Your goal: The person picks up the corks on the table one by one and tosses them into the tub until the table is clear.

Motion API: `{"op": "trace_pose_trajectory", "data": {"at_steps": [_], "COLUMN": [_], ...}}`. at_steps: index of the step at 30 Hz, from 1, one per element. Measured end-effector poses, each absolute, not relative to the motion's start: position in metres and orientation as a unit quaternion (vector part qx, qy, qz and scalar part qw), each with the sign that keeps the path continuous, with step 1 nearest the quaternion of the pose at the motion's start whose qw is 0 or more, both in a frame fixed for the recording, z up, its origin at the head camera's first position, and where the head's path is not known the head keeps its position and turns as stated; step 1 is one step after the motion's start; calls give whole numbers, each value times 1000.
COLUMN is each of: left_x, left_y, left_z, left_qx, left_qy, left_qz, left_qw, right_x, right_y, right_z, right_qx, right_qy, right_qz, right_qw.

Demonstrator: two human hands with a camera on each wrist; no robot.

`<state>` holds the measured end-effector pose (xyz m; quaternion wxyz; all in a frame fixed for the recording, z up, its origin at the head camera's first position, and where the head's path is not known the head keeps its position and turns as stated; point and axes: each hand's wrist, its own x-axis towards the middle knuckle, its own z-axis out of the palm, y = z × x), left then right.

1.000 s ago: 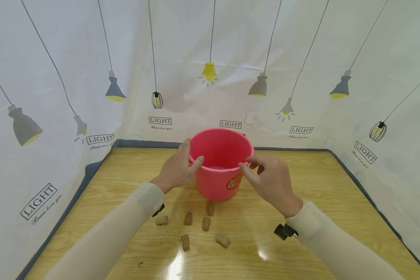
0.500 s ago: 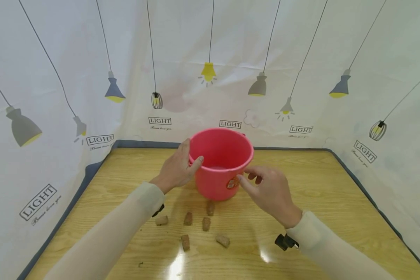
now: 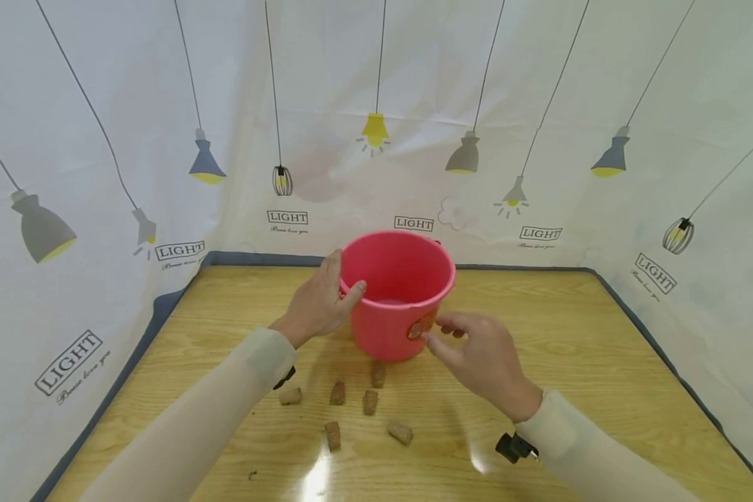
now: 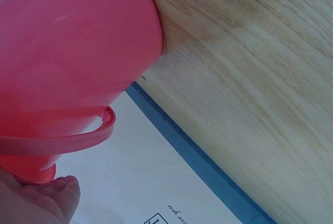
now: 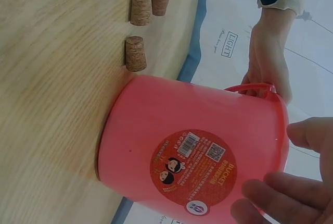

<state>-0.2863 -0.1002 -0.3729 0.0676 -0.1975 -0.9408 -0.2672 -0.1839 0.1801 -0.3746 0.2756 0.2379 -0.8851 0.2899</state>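
Observation:
A pink plastic bucket (image 3: 383, 328) stands upright on the wooden table, with a round printed sticker (image 5: 193, 172) on its side. My left hand (image 3: 316, 300) grips the left of its rim, thumb over the front edge and fingers along the outside. The bucket's handle (image 4: 62, 141) hangs down against the wall on that side. Close by the bucket's right side is my right hand (image 3: 480, 352), its fingers loosely bent and holding nothing. In the right wrist view its fingertips (image 5: 255, 188) overlap the wall between sticker and rim.
Several brown corks lie in front of the bucket, among them one cork (image 3: 378, 374) right by its base and a paler cork (image 3: 399, 431) nearer me. A white cloth (image 3: 376, 188) printed with lamps encloses the table (image 3: 577, 335) at the back and sides.
My right hand has let go of the bucket's rim and slid down its right side to about sticker height. The left hand and the bucket stay in place.

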Motion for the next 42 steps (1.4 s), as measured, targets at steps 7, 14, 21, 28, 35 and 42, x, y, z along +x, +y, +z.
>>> {"op": "trace_pose_trajectory", "data": {"at_steps": [7,14,21,28,35,42], "left_x": [-286,-287,-286,-286,-286,-286], "left_y": [-101,-101,-101,-100,-100,-100], "left_z": [-373,-373,-372,-372,-372,-372], "left_qx": [-195,-198,-194,-193,-190,-191], "left_qy": [-940,-941,-943,-943,-943,-944], "left_qz": [-271,-265,-263,-264,-265,-263], "left_qw": [66,69,65,65,61,60], "right_x": [-181,-178,-174,-171,-168,-165], "right_y": [179,178,174,170,165,160], "right_z": [-381,-388,-392,-399,-405,-410], "right_qx": [238,239,236,247,259,256], "right_qy": [-891,-898,-905,-915,-923,-935], "right_qz": [284,284,296,266,227,196], "right_qw": [262,234,197,174,173,148]}}
